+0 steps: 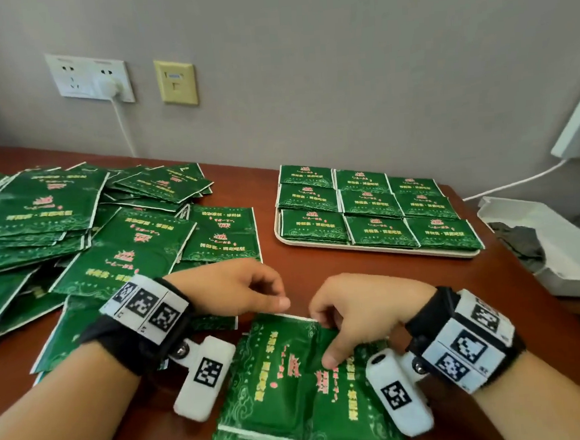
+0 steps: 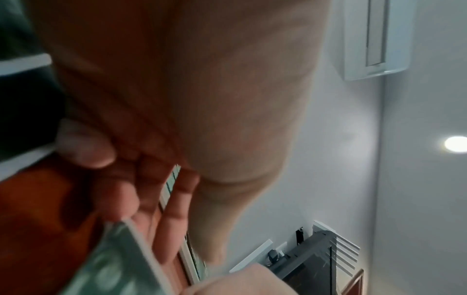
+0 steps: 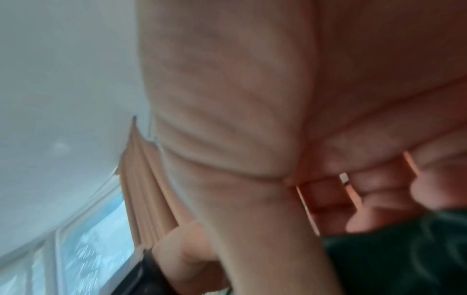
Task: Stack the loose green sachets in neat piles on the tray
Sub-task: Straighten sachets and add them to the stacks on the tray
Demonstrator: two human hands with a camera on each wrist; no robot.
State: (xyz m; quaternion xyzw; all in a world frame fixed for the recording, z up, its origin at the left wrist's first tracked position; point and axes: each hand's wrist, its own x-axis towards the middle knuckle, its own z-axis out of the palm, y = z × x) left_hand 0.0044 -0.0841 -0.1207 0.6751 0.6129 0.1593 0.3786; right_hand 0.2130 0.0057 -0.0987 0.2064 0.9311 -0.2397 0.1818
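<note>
A small bundle of green sachets point(image 1: 286, 385) lies on the brown table right in front of me. My right hand point(image 1: 324, 337) holds its far right part, thumb pressed on top and fingers curled over the far edge; the right wrist view shows the dark green sachets point(image 3: 404, 249) under the fingers point(image 3: 379, 191). My left hand point(image 1: 277, 299) hovers at the bundle's far left corner with loosely curled fingers. In the left wrist view a sachet corner point(image 2: 113, 259) lies by its fingers point(image 2: 166, 219), not pinched. The white tray point(image 1: 370, 256) at the right rear carries several neat sachet piles point(image 1: 369, 202).
A big loose heap of green sachets point(image 1: 58, 215) covers the table's left side. An open white box point(image 1: 559, 262) with a dark cloth sits at the right edge. Wall sockets point(image 1: 90, 77) and a white cable point(image 1: 124, 128) are behind. Bare wood lies between heap and tray.
</note>
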